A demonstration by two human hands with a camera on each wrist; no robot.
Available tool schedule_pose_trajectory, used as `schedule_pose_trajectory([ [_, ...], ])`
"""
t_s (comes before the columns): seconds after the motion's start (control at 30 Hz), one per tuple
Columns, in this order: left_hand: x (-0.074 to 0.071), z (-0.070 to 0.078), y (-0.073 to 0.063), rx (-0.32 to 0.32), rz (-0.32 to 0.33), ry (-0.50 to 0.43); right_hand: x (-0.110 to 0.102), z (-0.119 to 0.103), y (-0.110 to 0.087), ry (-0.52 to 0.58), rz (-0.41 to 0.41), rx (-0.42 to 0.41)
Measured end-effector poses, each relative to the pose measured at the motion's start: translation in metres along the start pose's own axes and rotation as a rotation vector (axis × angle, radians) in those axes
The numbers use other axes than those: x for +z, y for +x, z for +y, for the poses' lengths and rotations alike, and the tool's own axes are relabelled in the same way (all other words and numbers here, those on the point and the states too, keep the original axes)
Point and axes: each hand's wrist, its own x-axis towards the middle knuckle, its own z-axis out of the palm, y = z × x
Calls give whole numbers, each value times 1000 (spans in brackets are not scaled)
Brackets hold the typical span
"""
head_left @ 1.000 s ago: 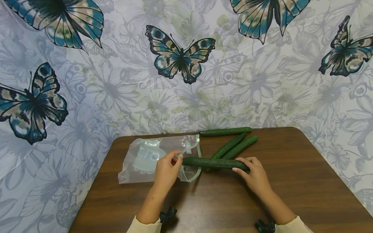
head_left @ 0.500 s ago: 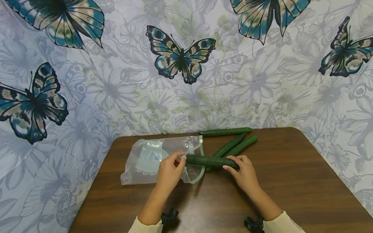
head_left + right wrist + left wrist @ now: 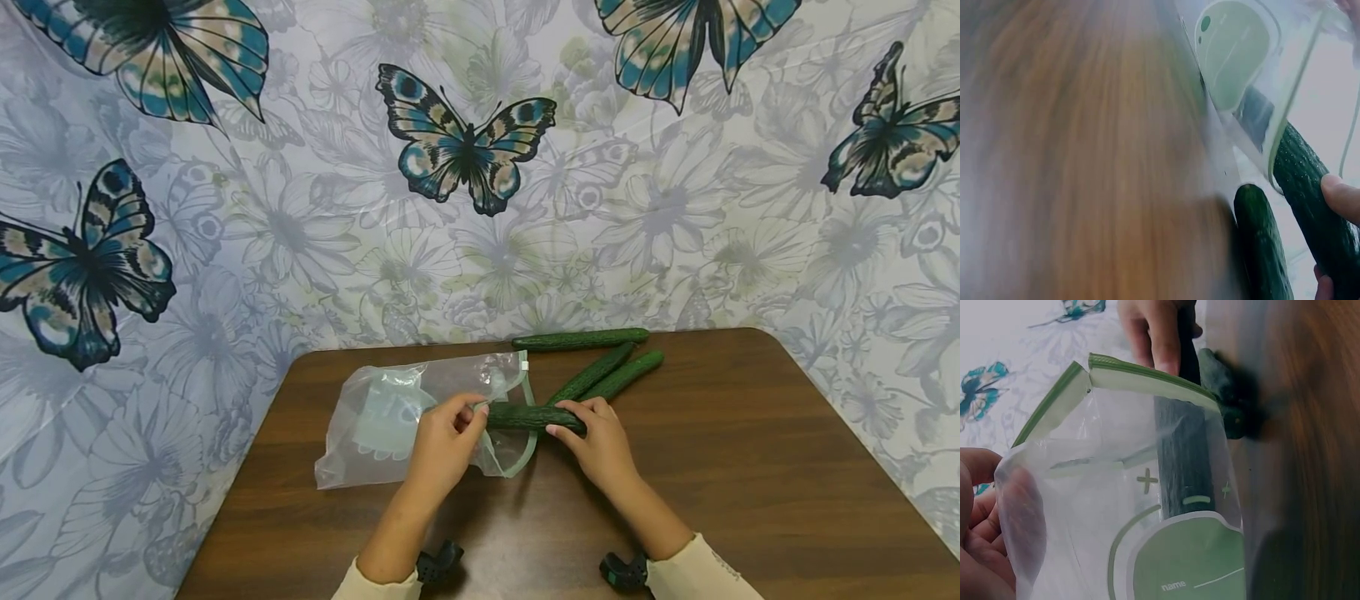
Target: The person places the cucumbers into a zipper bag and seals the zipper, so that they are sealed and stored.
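My left hand (image 3: 446, 442) pinches the open rim of a clear zip bag (image 3: 337, 442), which has green edging and a pale green label. A dark green cucumber (image 3: 536, 417) lies level in the grip of my right hand (image 3: 602, 442), fingers above and thumb on the near side. Its left end is inside the bag; the left wrist view shows that end through the plastic, reaching the printed label. Outside the mouth, the rest of the cucumber (image 3: 1310, 187) appears between my right thumb and fingers in the right wrist view. Most left fingertips are hidden from the head view.
Two more cucumbers (image 3: 592, 373) (image 3: 626, 375) lie slanted just behind the held one. Another cucumber (image 3: 581, 340) lies along the back edge of the brown table (image 3: 750, 467). A butterfly-printed cloth (image 3: 660, 208) hangs directly behind the table.
My right hand has moved left, sliding the cucumber deeper into the bag. The left hand and bag have shifted slightly right. The other cucumbers stay put.
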Motion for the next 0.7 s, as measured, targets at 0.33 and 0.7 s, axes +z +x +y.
schedule_pose_trajectory([
  [0.33, 3, 2, 0, 19, -4, 17, -6, 1, 7, 21, -273, -4],
  [0.7, 4, 2, -1, 23, -36, 10, -12, 9, 6, 18, -338, -165],
])
